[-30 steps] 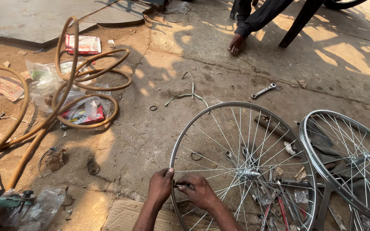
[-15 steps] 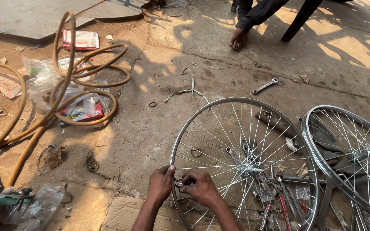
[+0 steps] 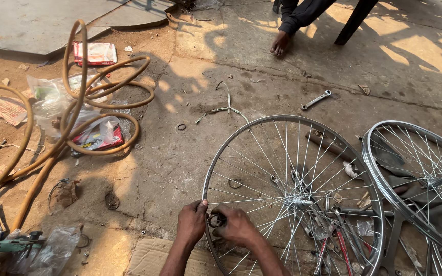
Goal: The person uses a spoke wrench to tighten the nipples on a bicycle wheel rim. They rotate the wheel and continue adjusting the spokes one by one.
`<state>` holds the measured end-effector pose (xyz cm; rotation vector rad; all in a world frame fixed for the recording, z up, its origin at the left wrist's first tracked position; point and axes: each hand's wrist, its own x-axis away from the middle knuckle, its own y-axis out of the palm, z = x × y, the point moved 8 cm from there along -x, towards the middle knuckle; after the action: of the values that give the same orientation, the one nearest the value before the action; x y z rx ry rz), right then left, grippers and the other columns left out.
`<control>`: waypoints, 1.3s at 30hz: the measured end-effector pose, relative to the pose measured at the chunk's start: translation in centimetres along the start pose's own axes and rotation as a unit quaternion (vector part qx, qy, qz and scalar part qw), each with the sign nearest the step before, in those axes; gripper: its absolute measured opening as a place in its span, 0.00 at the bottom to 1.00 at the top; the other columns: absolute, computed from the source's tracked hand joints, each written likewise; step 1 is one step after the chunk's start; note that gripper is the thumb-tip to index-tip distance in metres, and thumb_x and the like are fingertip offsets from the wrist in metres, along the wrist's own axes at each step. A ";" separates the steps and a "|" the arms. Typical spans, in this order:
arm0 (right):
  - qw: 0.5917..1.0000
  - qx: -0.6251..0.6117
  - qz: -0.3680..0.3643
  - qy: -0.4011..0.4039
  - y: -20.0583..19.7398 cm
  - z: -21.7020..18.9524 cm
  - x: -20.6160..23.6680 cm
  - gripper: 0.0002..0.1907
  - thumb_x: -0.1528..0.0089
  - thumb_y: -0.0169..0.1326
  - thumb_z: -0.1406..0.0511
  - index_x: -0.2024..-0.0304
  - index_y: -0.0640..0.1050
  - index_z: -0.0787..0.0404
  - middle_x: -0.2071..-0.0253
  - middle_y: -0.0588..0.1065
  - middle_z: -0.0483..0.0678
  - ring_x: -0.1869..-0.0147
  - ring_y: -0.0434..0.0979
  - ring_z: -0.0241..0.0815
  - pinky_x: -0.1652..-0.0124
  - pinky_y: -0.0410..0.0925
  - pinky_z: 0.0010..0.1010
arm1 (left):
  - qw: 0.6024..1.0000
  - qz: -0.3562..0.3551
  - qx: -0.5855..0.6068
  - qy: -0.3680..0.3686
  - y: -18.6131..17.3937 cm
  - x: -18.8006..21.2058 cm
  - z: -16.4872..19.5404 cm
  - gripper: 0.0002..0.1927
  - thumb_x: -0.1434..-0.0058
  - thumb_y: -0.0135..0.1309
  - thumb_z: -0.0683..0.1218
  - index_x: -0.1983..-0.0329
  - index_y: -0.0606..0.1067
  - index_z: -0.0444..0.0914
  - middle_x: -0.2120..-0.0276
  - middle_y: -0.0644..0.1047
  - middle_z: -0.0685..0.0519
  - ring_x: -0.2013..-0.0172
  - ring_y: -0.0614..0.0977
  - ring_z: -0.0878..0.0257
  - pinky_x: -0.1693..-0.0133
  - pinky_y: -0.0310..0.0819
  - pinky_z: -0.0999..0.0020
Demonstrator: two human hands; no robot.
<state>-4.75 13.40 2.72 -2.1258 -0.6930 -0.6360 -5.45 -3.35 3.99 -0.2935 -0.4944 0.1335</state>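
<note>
A spoked bicycle wheel [image 3: 262, 128] lies flat on the ground in front of me. My left hand [image 3: 191, 223] grips its near-left rim, thumb on top. My right hand [image 3: 237, 226] is closed beside it over the same stretch of rim, holding a small dark round tool [image 3: 216, 220] against a spoke end. The wheel's hub [image 3: 299, 201] sits to the right of my hands. What exactly the tool is stays unclear.
A second wheel [image 3: 384, 179] overlaps at right. A wrench [image 3: 315, 100] lies beyond the rim; tools [image 3: 333, 240] lie under the spokes. A coiled orange hose [image 3: 78, 102] and plastic litter are at left. Another person's foot [image 3: 280, 43] is at the top. Cardboard [image 3: 147, 258] is under my arms.
My hands stay at the same spot on the rim, the fingers shifting slightly. The view has tilted down a little, so the ground objects sit higher in frame.
</note>
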 end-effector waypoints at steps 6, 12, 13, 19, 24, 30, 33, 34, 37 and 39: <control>0.929 0.123 0.234 -0.258 -2.2 -4.6 1.7 0.19 0.45 0.62 0.69 0.51 0.78 0.65 0.60 0.79 0.54 0.62 0.79 0.42 0.61 0.76 0.35 | 1.000 -0.023 0.016 0.002 0.6 0.3 0.4 0.24 0.32 0.51 0.57 0.53 0.81 0.32 0.76 0.81 0.45 0.75 0.81 0.57 0.68 0.74 0.57; 0.993 0.063 0.035 -0.093 -0.5 -1.6 0.6 0.24 0.42 0.59 0.74 0.44 0.71 0.58 0.59 0.79 0.53 0.64 0.79 0.43 0.56 0.75 0.33 | 1.000 -0.025 -0.005 -0.017 0.2 0.3 0.3 0.22 0.32 0.51 0.57 0.51 0.81 0.34 0.77 0.82 0.47 0.75 0.82 0.58 0.68 0.73 0.59; 0.989 0.024 0.076 -0.123 -1.3 -1.7 1.1 0.19 0.43 0.60 0.73 0.49 0.75 0.59 0.60 0.80 0.52 0.63 0.80 0.41 0.57 0.76 0.32 | 0.999 -0.028 -0.008 -0.015 0.3 0.3 0.3 0.23 0.32 0.50 0.57 0.52 0.81 0.33 0.77 0.81 0.46 0.75 0.81 0.57 0.68 0.73 0.58; 0.961 0.239 0.111 -0.079 0.1 -1.3 -0.5 0.16 0.38 0.50 0.77 0.49 0.75 0.62 0.60 0.80 0.53 0.63 0.80 0.43 0.61 0.78 0.33 | 0.999 -0.036 0.006 -0.009 1.0 0.0 -0.2 0.23 0.32 0.51 0.57 0.49 0.81 0.33 0.75 0.83 0.46 0.73 0.82 0.59 0.67 0.75 0.60; 0.980 -0.045 0.067 -0.180 -0.2 -0.7 -0.1 0.17 0.44 0.61 0.74 0.53 0.76 0.60 0.59 0.80 0.49 0.58 0.81 0.39 0.55 0.74 0.31 | 0.999 -0.034 -0.017 -0.031 0.8 0.0 -0.7 0.24 0.32 0.50 0.57 0.49 0.81 0.33 0.73 0.83 0.48 0.73 0.83 0.61 0.66 0.75 0.61; 0.951 0.188 0.189 -0.158 -0.3 -1.6 -0.1 0.18 0.43 0.52 0.79 0.52 0.76 0.63 0.62 0.78 0.52 0.65 0.79 0.44 0.63 0.78 0.35 | 0.997 -0.053 -0.003 -0.055 1.3 0.1 -0.9 0.24 0.32 0.50 0.56 0.49 0.81 0.33 0.74 0.83 0.47 0.73 0.82 0.60 0.67 0.75 0.60; 0.939 0.318 0.094 -0.086 1.4 -0.9 -1.3 0.09 0.37 0.52 0.76 0.55 0.76 0.64 0.65 0.79 0.54 0.65 0.79 0.45 0.61 0.76 0.39 | 0.998 -0.046 -0.018 -0.040 1.1 -0.1 -0.9 0.24 0.31 0.50 0.56 0.53 0.83 0.31 0.75 0.82 0.47 0.74 0.80 0.60 0.68 0.73 0.59; 0.966 0.216 0.085 -0.112 1.4 -1.0 -1.1 0.12 0.40 0.55 0.76 0.54 0.76 0.63 0.65 0.79 0.51 0.65 0.79 0.44 0.60 0.76 0.36 | 0.998 -0.044 -0.018 -0.044 1.1 -0.1 -1.1 0.23 0.31 0.50 0.56 0.52 0.82 0.32 0.75 0.82 0.48 0.74 0.81 0.60 0.68 0.73 0.59; 0.976 -0.019 0.102 -0.193 -0.1 -0.5 0.5 0.14 0.44 0.62 0.73 0.56 0.76 0.60 0.64 0.79 0.48 0.64 0.81 0.41 0.60 0.76 0.30 | 0.997 -0.042 -0.016 -0.055 1.1 -0.3 -1.7 0.22 0.32 0.50 0.56 0.50 0.80 0.33 0.76 0.82 0.49 0.75 0.81 0.60 0.69 0.74 0.59; 0.948 -0.066 0.177 -0.257 -1.5 -0.8 1.5 0.06 0.42 0.66 0.69 0.65 0.80 0.61 0.66 0.81 0.49 0.63 0.83 0.39 0.62 0.79 0.27 | 0.997 -0.050 -0.007 -0.060 1.3 -0.3 -2.0 0.22 0.32 0.52 0.56 0.54 0.82 0.32 0.77 0.80 0.48 0.76 0.79 0.59 0.70 0.72 0.57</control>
<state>-4.78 13.96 4.90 -2.4874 -0.5211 0.0805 -4.84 -2.66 1.79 -0.2739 -0.6290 0.0507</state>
